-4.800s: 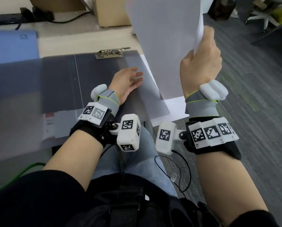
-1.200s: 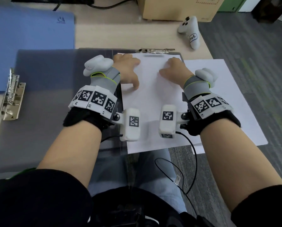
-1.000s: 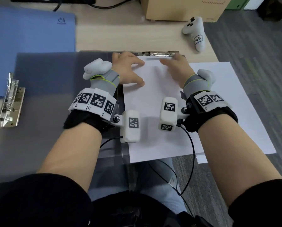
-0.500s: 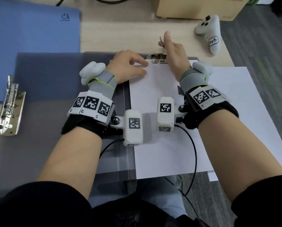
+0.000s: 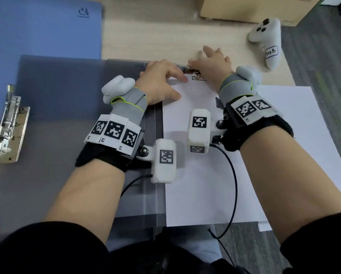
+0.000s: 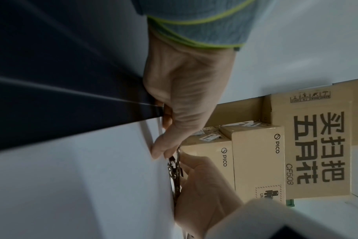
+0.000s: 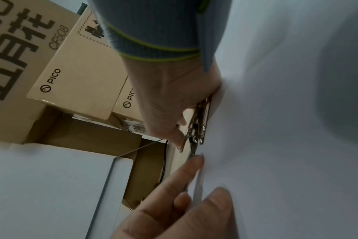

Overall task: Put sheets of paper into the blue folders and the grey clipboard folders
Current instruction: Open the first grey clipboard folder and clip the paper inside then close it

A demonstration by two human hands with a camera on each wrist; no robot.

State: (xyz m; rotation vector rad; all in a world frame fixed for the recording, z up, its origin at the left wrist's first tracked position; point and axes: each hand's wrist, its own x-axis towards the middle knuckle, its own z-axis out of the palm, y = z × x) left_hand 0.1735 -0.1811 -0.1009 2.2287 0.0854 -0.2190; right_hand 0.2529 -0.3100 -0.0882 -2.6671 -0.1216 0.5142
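A grey clipboard folder (image 5: 67, 115) lies open on the desk, and a white sheet (image 5: 195, 184) covers its right half. My left hand (image 5: 161, 84) presses the sheet's top left corner with its fingers stretched out flat. My right hand (image 5: 213, 62) lies over the metal clip (image 5: 196, 75) at the top edge, fingers spread, pushing on it. In the right wrist view its fingers touch the clip (image 7: 196, 127), while the fingers (image 7: 194, 169) of the left hand hold the paper just below. A blue folder (image 5: 43, 46) lies at the back left.
A second metal clip (image 5: 9, 123) sits at the left edge on another grey folder. More loose paper (image 5: 294, 135) lies under my right forearm. A white controller (image 5: 266, 42) and a cardboard box (image 5: 254, 8) stand at the back right, near the desk's edge.
The sheet came down onto the clipboard and slid up to the clip. My right hand raised the clip lever half a second ago and now lies flat over the clip.
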